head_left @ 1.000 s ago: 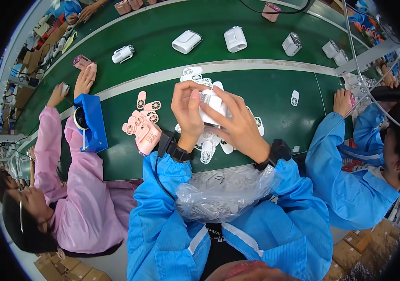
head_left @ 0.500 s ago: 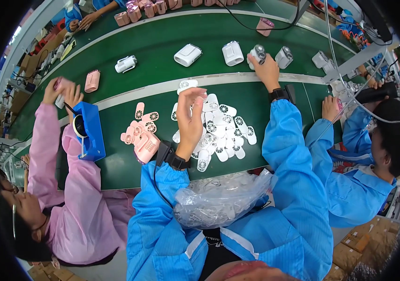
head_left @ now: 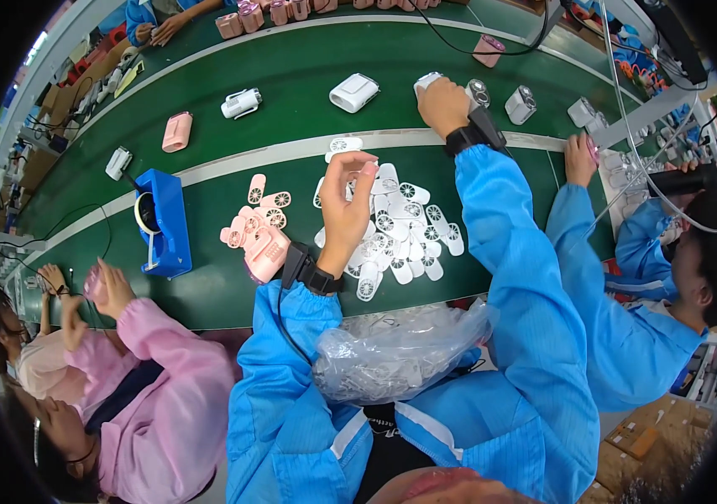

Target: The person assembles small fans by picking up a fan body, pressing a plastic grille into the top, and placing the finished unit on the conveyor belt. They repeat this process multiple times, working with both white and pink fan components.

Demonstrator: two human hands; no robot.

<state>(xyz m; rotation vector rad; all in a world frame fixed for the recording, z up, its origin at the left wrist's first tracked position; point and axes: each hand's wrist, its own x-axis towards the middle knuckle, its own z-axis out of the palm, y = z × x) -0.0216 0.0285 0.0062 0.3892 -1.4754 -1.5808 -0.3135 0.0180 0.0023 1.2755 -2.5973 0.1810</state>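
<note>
My right hand reaches onto the green belt, its fingers closed round a white handheld device casing that is mostly hidden beneath it. Just right of it stands a white-and-grey device, apart from my fingers. My left hand hovers at the left side of a pile of white oval covers with round spoked grilles. Its fingers curl toward the thumb, tips close together; I cannot make out what is between them. By my left wrist lie pink covers and a pink casing.
White casings and a pink casing stand along the belt. A blue tape-dispenser-like holder is at left. A clear plastic bag of parts lies against my lap. Co-workers sit on both sides.
My right hand has let go of the white-and-grey device and moved left onto the white casing. My left hand has barely moved. The left co-worker's hands have drawn back from the belt.
</note>
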